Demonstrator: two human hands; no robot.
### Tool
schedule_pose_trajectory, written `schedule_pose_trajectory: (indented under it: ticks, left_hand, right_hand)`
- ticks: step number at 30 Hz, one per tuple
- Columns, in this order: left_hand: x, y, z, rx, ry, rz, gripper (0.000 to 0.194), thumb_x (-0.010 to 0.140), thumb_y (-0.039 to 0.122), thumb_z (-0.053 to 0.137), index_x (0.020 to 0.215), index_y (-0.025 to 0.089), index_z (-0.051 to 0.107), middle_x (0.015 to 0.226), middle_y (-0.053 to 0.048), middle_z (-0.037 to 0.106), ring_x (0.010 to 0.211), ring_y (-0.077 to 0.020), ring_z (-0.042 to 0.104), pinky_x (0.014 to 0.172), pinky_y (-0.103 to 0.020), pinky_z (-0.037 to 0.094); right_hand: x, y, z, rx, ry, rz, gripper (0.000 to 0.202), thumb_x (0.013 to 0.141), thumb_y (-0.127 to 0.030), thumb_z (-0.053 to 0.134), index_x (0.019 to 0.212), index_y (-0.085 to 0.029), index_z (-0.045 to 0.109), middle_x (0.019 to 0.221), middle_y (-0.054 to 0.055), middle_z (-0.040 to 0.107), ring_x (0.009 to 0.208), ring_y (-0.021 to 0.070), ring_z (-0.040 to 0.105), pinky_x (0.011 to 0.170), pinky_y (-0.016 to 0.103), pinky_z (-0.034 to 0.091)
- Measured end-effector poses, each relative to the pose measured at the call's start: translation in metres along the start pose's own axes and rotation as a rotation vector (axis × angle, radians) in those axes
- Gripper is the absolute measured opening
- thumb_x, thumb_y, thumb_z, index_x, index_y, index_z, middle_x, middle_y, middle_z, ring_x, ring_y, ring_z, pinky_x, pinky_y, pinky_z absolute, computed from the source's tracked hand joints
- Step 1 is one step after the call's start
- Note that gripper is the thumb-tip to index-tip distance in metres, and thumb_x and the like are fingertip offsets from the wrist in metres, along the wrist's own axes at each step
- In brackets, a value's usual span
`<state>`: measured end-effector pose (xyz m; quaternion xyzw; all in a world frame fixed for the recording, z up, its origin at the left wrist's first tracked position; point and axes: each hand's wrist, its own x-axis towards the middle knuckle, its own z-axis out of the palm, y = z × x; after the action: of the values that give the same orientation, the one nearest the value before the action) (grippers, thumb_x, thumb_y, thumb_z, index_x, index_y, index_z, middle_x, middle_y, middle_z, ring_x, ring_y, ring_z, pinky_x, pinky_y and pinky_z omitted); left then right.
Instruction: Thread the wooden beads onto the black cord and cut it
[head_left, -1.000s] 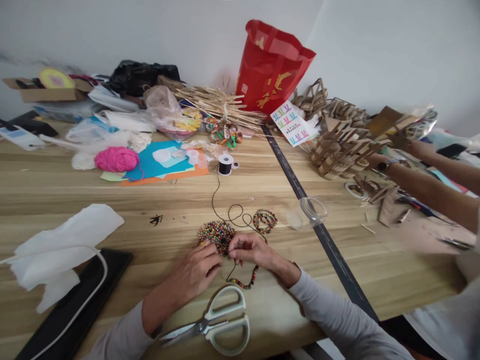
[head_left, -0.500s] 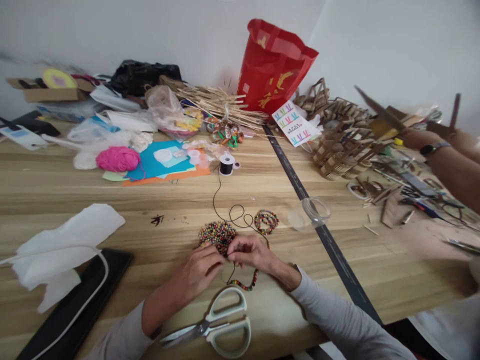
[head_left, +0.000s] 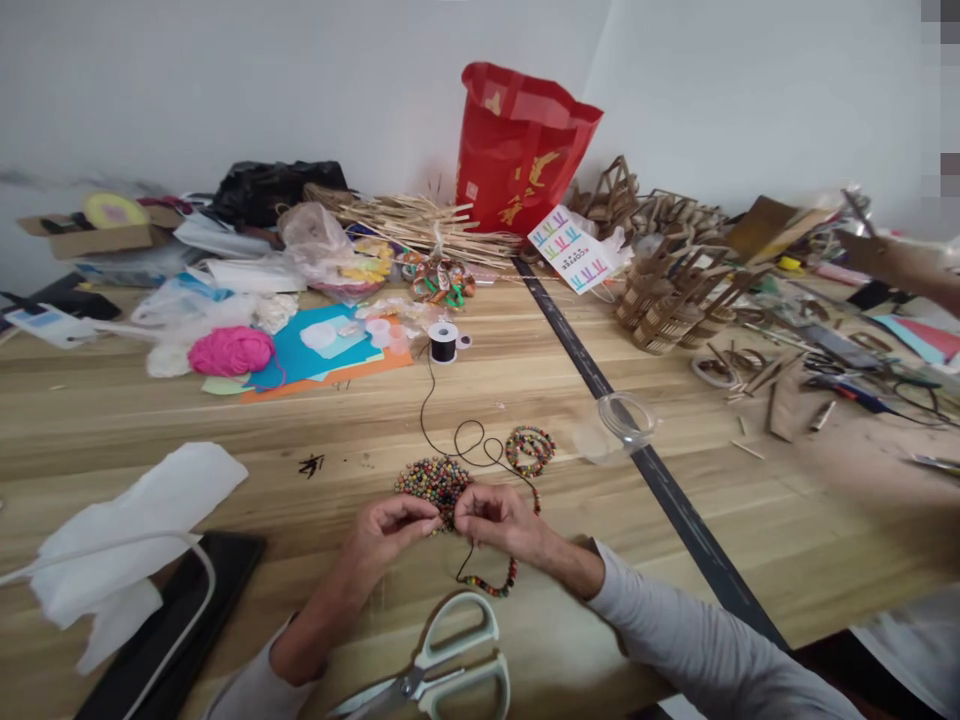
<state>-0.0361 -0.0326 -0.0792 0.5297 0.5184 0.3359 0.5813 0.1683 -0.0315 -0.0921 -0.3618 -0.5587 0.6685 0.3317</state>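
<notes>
My left hand (head_left: 386, 535) is closed in a pinch at the near edge of a pile of small multicoloured beads (head_left: 431, 482); whatever sits between its fingertips is too small to make out. A finger's width away, my right hand (head_left: 499, 520) pinches the black cord (head_left: 471, 555). Below that hand the cord carries a curved row of strung beads (head_left: 495, 588). It loops across the table to a white spool (head_left: 443, 342) wound with black cord. Coiled bead strings (head_left: 530, 450) lie beyond my right hand. White-handled scissors (head_left: 457, 655) rest near the table's front edge.
Clear plastic rings (head_left: 626, 418) lie on a dark strip (head_left: 570, 345). Pink yarn (head_left: 231, 352) and coloured paper sit at back left, a red bag (head_left: 521, 150) at the back. Small woven baskets (head_left: 664, 300) and another person's arm (head_left: 900, 270) are at right.
My left hand has drawn slightly back from my right, its thumb and finger now pinched together. The other person's arm has pulled toward the right edge. The view has shifted slightly.
</notes>
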Motion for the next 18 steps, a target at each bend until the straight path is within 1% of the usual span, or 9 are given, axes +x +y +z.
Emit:
schedule_pose_trajectory:
  ticks: [4,8,14,18]
  left_hand:
    - [0.000,0.000,0.001,-0.001,-0.010,-0.001,0.022,0.061,0.033,0.078,0.074,0.015,0.075,0.076,-0.006,0.078,0.072,-0.0207,0.071,0.071,-0.030,0.056]
    - [0.001,-0.001,0.001,0.041,-0.035,0.017,0.023,0.064,0.036,0.077,0.075,0.015,0.075,0.077,-0.007,0.079,0.073,-0.0213,0.071,0.070,-0.031,0.056]
    - [0.003,-0.011,0.001,0.045,-0.044,0.037,0.022,0.063,0.033,0.076,0.074,0.015,0.075,0.074,-0.007,0.078,0.070,-0.0207,0.070,0.068,-0.030,0.056]
    - [0.003,-0.014,0.002,0.056,-0.044,0.071,0.018,0.065,0.030,0.073,0.075,0.015,0.076,0.076,-0.007,0.078,0.071,-0.0202,0.070,0.068,-0.029,0.055]
  right_hand:
    - [-0.001,0.000,0.000,-0.016,-0.026,-0.039,0.042,0.079,-0.054,0.067,0.073,-0.014,0.057,0.060,-0.005,0.046,0.054,0.0064,0.038,0.052,0.020,0.030]
    - [-0.002,0.001,0.000,-0.026,-0.044,-0.037,0.040,0.079,-0.054,0.067,0.073,-0.015,0.057,0.061,-0.005,0.045,0.055,0.0072,0.037,0.053,0.021,0.030]
    - [-0.002,0.001,0.000,-0.041,-0.057,-0.029,0.040,0.079,-0.054,0.066,0.074,-0.015,0.057,0.063,-0.004,0.046,0.057,0.0077,0.037,0.053,0.021,0.030]
    - [-0.002,0.001,0.000,-0.053,-0.066,-0.031,0.039,0.080,-0.052,0.066,0.074,-0.014,0.057,0.062,-0.004,0.046,0.056,0.0075,0.037,0.052,0.020,0.030]
